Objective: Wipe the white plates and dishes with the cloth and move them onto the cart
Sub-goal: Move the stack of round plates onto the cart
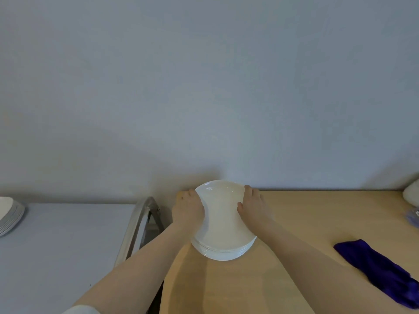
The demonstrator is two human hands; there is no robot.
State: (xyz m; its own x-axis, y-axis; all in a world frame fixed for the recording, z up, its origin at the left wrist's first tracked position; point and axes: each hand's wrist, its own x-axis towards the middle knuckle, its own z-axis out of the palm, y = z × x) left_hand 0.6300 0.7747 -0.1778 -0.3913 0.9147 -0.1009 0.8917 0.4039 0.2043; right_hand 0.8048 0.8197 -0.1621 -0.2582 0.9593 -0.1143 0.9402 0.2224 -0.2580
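Both hands grip the plate stack — cloth lies apart

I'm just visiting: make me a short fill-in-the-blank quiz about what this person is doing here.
Both hands, left hand and right hand, grip a stack of white ____.
The stack of plates rests on the ____ table.
The cloth lying to the right is ____ in colour.

Missing words: plates; wooden; purple

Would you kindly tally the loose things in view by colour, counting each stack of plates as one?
White: 3, the plate stack held by both hands, the plate stack on the cart, and a white object at the right edge.
Purple: 1, the cloth.
Total: 4
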